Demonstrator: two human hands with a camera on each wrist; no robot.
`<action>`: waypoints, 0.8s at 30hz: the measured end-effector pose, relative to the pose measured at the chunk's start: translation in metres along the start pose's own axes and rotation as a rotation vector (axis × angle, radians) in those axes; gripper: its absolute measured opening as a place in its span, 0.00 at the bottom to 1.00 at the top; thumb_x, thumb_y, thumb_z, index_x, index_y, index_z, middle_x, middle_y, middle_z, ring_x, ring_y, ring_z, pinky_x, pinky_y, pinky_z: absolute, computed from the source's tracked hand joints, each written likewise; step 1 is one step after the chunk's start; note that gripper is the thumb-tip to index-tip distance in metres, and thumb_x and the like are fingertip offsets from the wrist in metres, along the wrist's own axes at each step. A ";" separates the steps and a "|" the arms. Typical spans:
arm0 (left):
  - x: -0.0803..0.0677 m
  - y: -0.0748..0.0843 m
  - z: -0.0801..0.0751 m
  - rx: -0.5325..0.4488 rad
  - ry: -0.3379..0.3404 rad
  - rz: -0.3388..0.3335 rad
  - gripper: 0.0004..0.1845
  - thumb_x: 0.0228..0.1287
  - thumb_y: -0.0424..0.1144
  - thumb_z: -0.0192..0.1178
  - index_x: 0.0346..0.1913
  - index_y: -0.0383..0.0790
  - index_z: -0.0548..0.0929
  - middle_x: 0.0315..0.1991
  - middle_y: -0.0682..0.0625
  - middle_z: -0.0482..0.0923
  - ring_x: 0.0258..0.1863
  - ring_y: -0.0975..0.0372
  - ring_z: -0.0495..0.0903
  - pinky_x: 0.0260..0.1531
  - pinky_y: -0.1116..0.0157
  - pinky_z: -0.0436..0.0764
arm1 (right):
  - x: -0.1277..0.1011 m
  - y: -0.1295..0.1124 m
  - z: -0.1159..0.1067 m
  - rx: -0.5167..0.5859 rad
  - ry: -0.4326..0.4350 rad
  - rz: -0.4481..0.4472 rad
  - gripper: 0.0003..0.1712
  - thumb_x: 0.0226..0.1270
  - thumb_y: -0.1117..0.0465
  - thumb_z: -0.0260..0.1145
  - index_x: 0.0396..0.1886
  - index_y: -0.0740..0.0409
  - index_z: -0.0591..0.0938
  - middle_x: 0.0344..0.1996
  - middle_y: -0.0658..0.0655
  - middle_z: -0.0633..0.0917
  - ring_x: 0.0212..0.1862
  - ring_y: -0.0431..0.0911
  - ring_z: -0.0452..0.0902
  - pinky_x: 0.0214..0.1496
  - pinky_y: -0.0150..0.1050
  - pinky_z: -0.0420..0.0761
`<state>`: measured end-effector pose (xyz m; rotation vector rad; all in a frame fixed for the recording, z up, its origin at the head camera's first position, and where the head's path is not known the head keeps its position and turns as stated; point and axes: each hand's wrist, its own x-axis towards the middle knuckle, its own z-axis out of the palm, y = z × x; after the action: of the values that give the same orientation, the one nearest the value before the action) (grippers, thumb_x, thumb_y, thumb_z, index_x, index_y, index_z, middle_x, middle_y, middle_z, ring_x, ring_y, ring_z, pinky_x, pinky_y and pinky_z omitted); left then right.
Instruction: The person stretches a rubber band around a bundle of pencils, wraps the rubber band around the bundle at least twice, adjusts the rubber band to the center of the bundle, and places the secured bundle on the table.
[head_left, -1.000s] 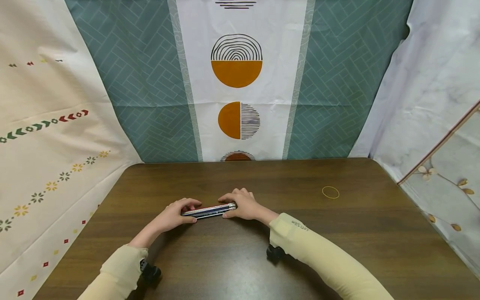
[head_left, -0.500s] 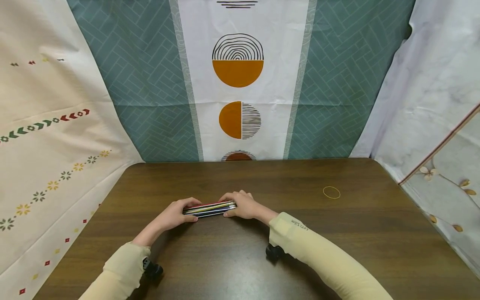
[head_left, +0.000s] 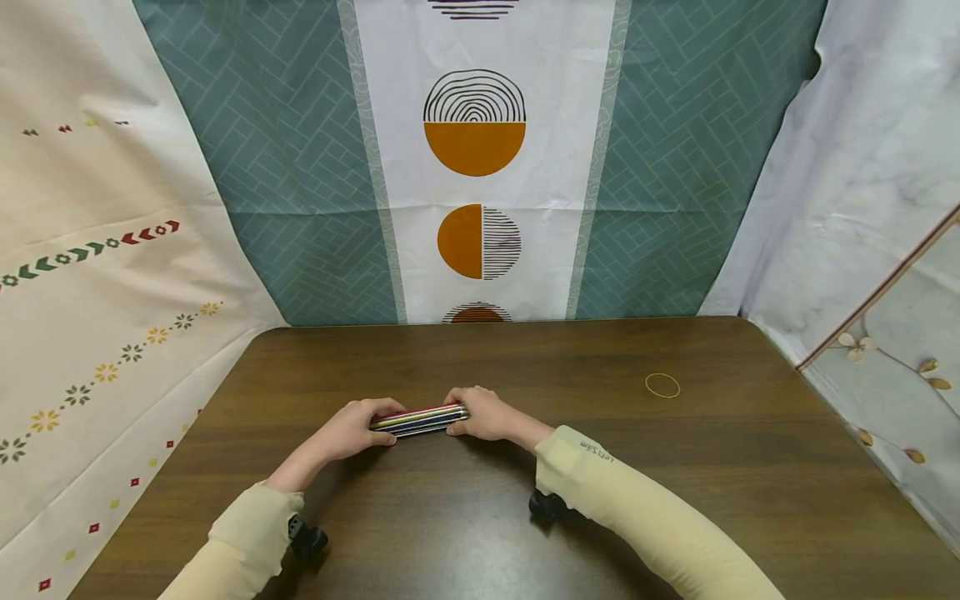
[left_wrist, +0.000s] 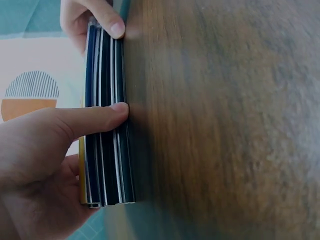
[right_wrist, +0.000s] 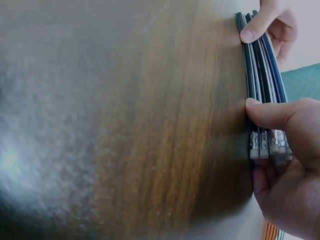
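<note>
A bundle of pencils (head_left: 420, 421) lies crosswise between my two hands in the head view, dark ones in front, a yellow and a red one behind. My left hand (head_left: 352, 429) grips the left end, its thumb (left_wrist: 107, 117) across the near side and fingers behind. At the other end my right hand (head_left: 483, 414) holds the bundle the same way, thumb on the near side. In the right wrist view, metal ferrules and pale erasers (right_wrist: 264, 154) stick out by the right hand, roughly lined up. The pencils stay low over the table.
A thin yellow rubber band (head_left: 662, 385) lies in a loop on the brown wooden table (head_left: 675, 467), right of the hands. Patterned cloths (head_left: 300, 167) hang behind the table and at its sides.
More of the yellow and red pencils shows behind the dark ones than a second ago. The hands have drawn slightly closer together while keeping hold of both ends.
</note>
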<state>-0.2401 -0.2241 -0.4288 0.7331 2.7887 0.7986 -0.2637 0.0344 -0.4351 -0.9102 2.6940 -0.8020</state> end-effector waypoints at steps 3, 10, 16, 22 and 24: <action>0.001 0.002 0.000 0.032 0.001 0.005 0.17 0.56 0.35 0.71 0.50 0.42 0.84 0.42 0.50 0.86 0.38 0.63 0.80 0.41 0.61 0.78 | 0.000 -0.002 0.000 -0.016 -0.015 0.012 0.14 0.61 0.57 0.73 0.45 0.54 0.84 0.38 0.52 0.86 0.45 0.47 0.76 0.53 0.44 0.69; 0.002 0.006 -0.002 0.027 -0.025 0.006 0.15 0.56 0.34 0.71 0.47 0.40 0.83 0.40 0.49 0.86 0.35 0.64 0.79 0.37 0.64 0.77 | 0.000 0.000 0.002 -0.042 -0.017 0.000 0.10 0.62 0.57 0.72 0.42 0.53 0.85 0.39 0.52 0.84 0.44 0.46 0.73 0.51 0.42 0.69; 0.003 0.010 -0.010 0.026 -0.083 0.019 0.19 0.59 0.34 0.68 0.54 0.41 0.81 0.38 0.51 0.85 0.32 0.65 0.76 0.34 0.67 0.74 | 0.000 0.005 0.000 -0.008 0.017 -0.054 0.11 0.63 0.58 0.72 0.43 0.57 0.84 0.39 0.52 0.83 0.39 0.41 0.73 0.44 0.34 0.72; 0.006 0.013 -0.017 -0.054 -0.209 0.060 0.17 0.63 0.30 0.63 0.55 0.39 0.80 0.27 0.53 0.82 0.24 0.66 0.79 0.29 0.70 0.73 | 0.000 0.009 -0.008 0.180 -0.080 -0.074 0.08 0.63 0.63 0.71 0.41 0.57 0.82 0.23 0.50 0.84 0.22 0.36 0.75 0.28 0.30 0.77; 0.006 0.013 -0.017 -0.066 -0.236 0.061 0.15 0.63 0.30 0.63 0.52 0.40 0.81 0.27 0.54 0.82 0.23 0.66 0.79 0.30 0.71 0.73 | -0.001 0.010 -0.010 0.242 -0.125 -0.078 0.10 0.62 0.63 0.72 0.42 0.57 0.82 0.21 0.49 0.83 0.20 0.37 0.76 0.25 0.31 0.78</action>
<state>-0.2447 -0.2190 -0.4073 0.8454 2.5295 0.7565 -0.2718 0.0457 -0.4323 -0.9759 2.4035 -1.0243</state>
